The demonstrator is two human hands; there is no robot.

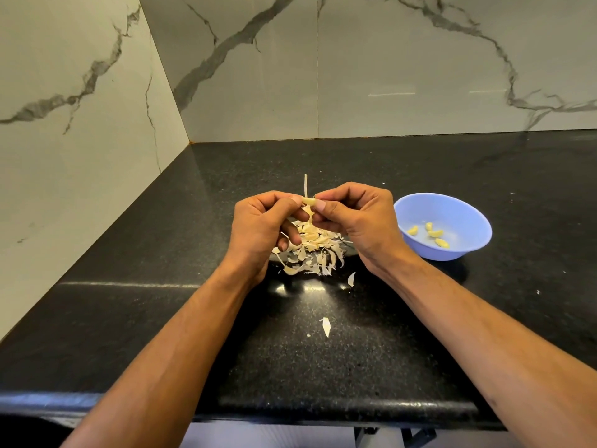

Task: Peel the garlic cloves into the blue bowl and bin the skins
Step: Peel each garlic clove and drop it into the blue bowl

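From the head view, my left hand (261, 224) and right hand (352, 215) both pinch one garlic clove (308, 201) above the skins (310, 250), left of the blue bowl (478, 227). It looks light, firm and slick, its skin papery and brittle; I judge a fingertip hold at its ends best.

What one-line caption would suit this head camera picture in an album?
Both hands, left hand and right hand, pinch a garlic clove above a skin pile; four peeled cloves in the blue bowl.
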